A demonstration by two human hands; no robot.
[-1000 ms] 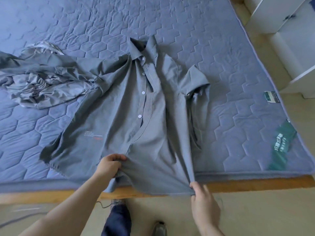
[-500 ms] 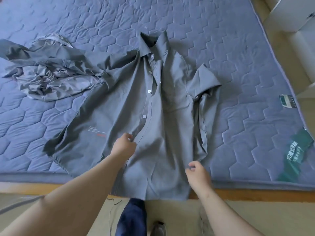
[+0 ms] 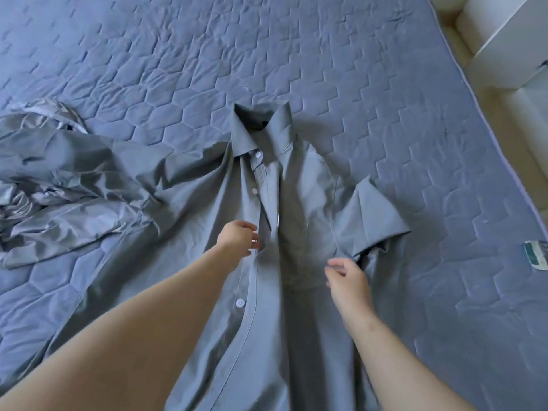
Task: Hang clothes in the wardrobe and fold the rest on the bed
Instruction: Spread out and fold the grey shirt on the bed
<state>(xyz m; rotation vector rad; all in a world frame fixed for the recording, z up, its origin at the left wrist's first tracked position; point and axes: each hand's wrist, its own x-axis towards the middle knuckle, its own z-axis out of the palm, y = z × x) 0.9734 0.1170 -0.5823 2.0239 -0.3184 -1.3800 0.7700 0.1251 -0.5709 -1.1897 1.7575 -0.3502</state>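
Observation:
A grey short-sleeved button shirt [image 3: 305,209] lies face up on the blue quilted bed [image 3: 178,54], collar at the far end, hem toward me. My left hand [image 3: 238,238] pinches the button placket at mid-chest. Just above the shirt's right chest panel hovers my right hand [image 3: 347,277], fingers loosely apart and holding nothing. The shirt's right sleeve [image 3: 373,215] is folded out to the side; its left side runs under other cloth.
A crumpled pile of grey clothing [image 3: 50,179] lies on the bed at the left, touching the shirt. White furniture [image 3: 504,46] stands off the bed's right edge. A small label [image 3: 535,256] sticks out at the mattress's right edge.
Both hands have moved up from the shirt's hem to its chest. My right hand let go of the hem; my left now grips the placket. The view has moved closer over the bed.

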